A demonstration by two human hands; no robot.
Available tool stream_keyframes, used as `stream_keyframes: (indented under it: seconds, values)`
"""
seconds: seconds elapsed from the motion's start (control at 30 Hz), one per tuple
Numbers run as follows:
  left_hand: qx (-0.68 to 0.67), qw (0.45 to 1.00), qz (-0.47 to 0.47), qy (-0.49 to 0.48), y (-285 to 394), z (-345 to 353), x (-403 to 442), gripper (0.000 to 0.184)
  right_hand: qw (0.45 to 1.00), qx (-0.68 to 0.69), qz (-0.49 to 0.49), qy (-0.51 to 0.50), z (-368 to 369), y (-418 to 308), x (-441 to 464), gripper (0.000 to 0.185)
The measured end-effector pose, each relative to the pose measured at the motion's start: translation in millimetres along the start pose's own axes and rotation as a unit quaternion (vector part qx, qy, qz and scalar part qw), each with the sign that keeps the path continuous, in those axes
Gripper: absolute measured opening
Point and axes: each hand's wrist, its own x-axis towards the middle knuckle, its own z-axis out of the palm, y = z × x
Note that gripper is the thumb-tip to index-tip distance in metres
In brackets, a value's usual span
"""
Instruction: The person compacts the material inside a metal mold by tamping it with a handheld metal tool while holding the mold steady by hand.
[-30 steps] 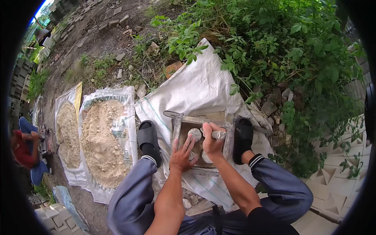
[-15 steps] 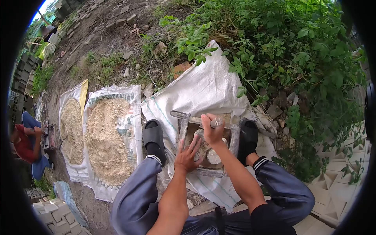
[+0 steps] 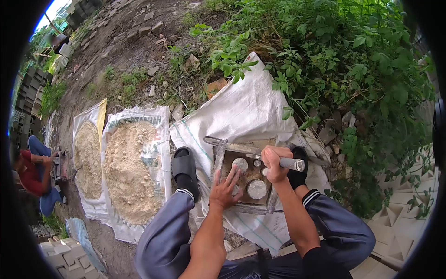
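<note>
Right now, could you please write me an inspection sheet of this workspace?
Surface: white sack spread on the ground, creased, under the frame.
Job's things: frame holds round discs; pale rod held above its right side.
Clutter: two powder heaps on sacks to the left; brick piece beside the white sack.
Hands: left hand spread at the frame's left side, contact unclear; right hand closed round the rod.
Cables: nothing seen.
Surroundings: leafy plants ahead and right; another person at far left.

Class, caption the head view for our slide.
Left hand over a frame of round pieces; right hand grips a rod.
</note>
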Motion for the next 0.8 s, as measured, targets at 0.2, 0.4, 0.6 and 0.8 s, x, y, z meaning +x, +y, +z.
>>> stream_keyframes:
  seconds: [0.2,0.4,0.6,0.8]
  values:
    - [-0.012,1.000,0.012,0.022,4,0,-3,0.081,0.988,-0.131,-0.056,-0.060,-26,7,-1,0.029]
    - [-0.007,1.000,-0.003,-0.006,5,1,-2,0.082,0.997,-0.048,-0.018,0.064,-43,25,-26,0.029]
    - [0.007,1.000,0.000,-0.007,4,-2,-2,0.082,0.989,-0.125,-0.058,0.057,-17,25,-24,0.020]
    - [-0.012,1.000,-0.004,-0.019,3,1,1,0.083,0.986,-0.121,-0.111,-0.042,-1,2,6,0.018]
